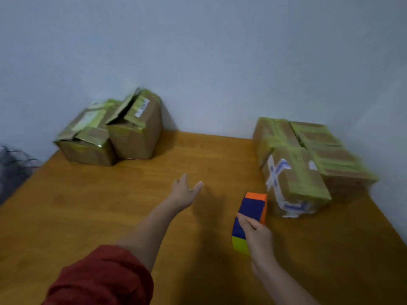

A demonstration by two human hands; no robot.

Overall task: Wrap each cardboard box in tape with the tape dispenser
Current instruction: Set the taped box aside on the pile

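The right hand grips the dispenser from its near side, fingers curled over the blue body. The dispenser is orange at its far end and yellow at its near end. It sits low over the table; the blur makes it hard to tell whether it rests on the wood.

The left hand reaches forward over the middle of the table, fingers straight and loosely spread, holding nothing. Its forearm is bare, with a red sleeve bunched at the elbow.

Just beyond the dispenser, at the right, stands the front box. It is banded in greenish tape and carries white-and-blue labels on its near faces. Touching it from behind are the rear boxes, also crossed with greenish tape, set against the wall.

Well apart, at the far left corner, a low box and a tall box stand side by side and touching. Both have flaps lifted open and greenish tape along their edges.
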